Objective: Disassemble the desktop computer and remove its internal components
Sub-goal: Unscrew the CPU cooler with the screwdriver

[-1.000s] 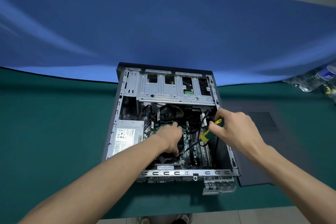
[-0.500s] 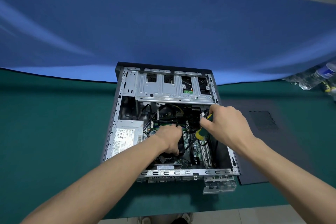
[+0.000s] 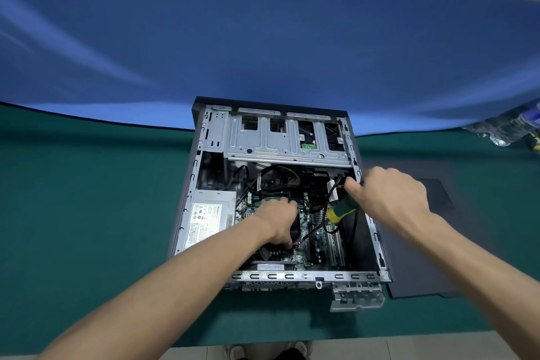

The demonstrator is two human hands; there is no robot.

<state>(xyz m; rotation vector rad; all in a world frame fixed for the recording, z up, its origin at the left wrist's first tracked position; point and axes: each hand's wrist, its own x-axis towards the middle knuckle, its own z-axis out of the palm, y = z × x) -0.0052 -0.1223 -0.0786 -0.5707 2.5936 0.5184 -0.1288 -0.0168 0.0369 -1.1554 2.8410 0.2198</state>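
Observation:
The open desktop case (image 3: 187, 213) lies on its side on the green table. My left hand (image 3: 277, 222) reaches inside and grips the black CPU cooler (image 3: 295, 231) on the motherboard (image 3: 318, 240). My right hand (image 3: 391, 196) holds a green and yellow screwdriver (image 3: 342, 209) in the palm. Its fingertips are at the white connector and black cables (image 3: 333, 188) just under the drive cage (image 3: 263, 140). The silver power supply (image 3: 209, 219) sits at the case's left side.
The removed dark side panel (image 3: 423, 272) lies flat to the right of the case. Plastic bottles (image 3: 508, 128) stand at the far right by the blue backdrop. Green table surface (image 3: 87, 213) extends to the left.
My right hand with the screwdriver shifted a little left, then back right, staying at the cables under the drive cage. My left hand stayed on the cooler.

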